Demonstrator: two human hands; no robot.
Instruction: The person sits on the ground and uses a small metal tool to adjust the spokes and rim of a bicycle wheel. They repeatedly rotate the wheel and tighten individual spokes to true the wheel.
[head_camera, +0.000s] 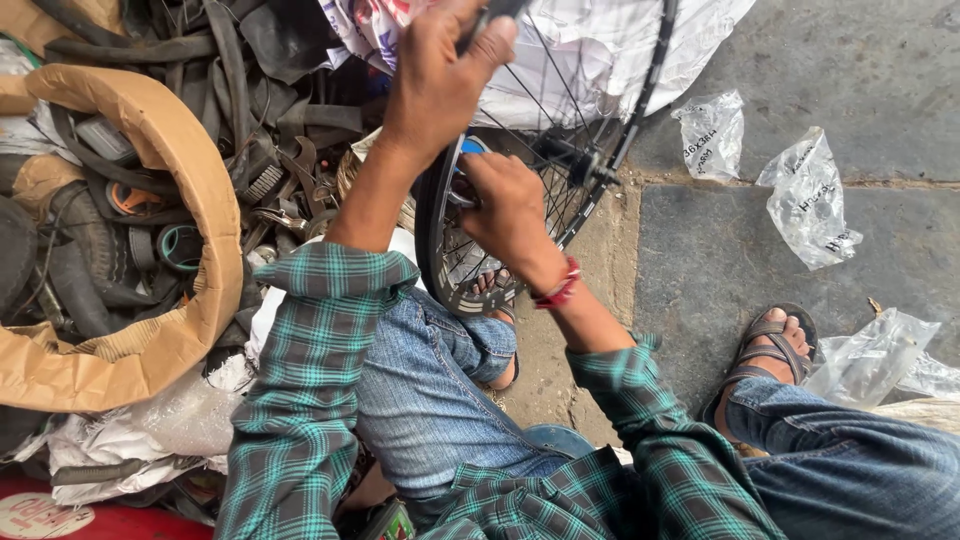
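A spoked bicycle wheel (590, 150) with a black rim stands nearly upright on the ground between the person's knees, its lower edge resting just above the sandalled foot (495, 290) that shows through the spokes. The left hand (440, 80) is raised over the wheel's upper left part, fingers curled shut around a slim dark tool (490, 12) whose end runs out of the top of the view; what kind of tool it is cannot be told. The right hand (505, 205) sits lower, on the left side of the wheel, fingers pressed together and gripping the rim near a small blue patch (470, 147) on it; a red thread band (560, 288) circles that wrist. Both forearms wear green plaid sleeves, and blue jeans cover the legs. Behind the wheel, crumpled white sheeting (590, 50) lies against its far side. To the left of the wheel a torn cardboard box (150, 250) holds a heap of black rubber tubes and straps (200, 60), with metal tools (290, 190) lying between box and wheel. To the right of the wheel, on the grey stone paving (880, 70), lie several crumpled clear plastic bags (810, 200), and the other sandalled foot (770, 345) rests near them.
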